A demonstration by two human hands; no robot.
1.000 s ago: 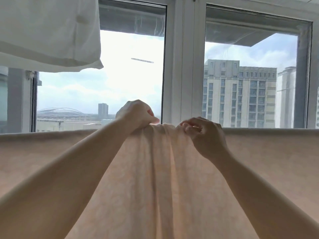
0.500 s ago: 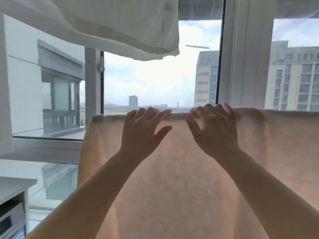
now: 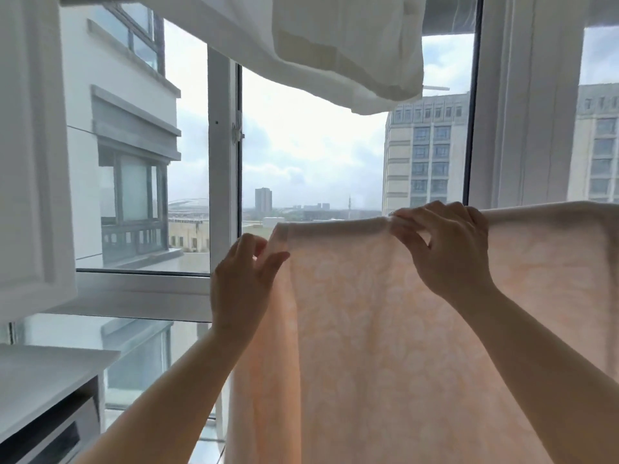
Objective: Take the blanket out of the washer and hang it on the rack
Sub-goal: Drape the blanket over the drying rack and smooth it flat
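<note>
A pale peach blanket [image 3: 385, 329] with a faint pattern hangs in front of the window, folded over a bar that the cloth hides. Its top fold runs level from the middle to the right edge of view. My left hand [image 3: 243, 283] pinches the blanket's upper left corner between thumb and fingers. My right hand [image 3: 445, 249] grips the top fold a little to the right, fingers curled over the edge. The washer is out of view.
White cloth [image 3: 335, 45] hangs overhead at the top centre. A white cabinet [image 3: 30, 145] juts out at the left, with a white counter [image 3: 43, 373] below it. Window frames [image 3: 222, 162] stand just behind the blanket.
My view swung left. My left hand slid left along the top fold to the blanket's corner and now pinches it. My right hand went from flat fingers to gripping the fold.
</note>
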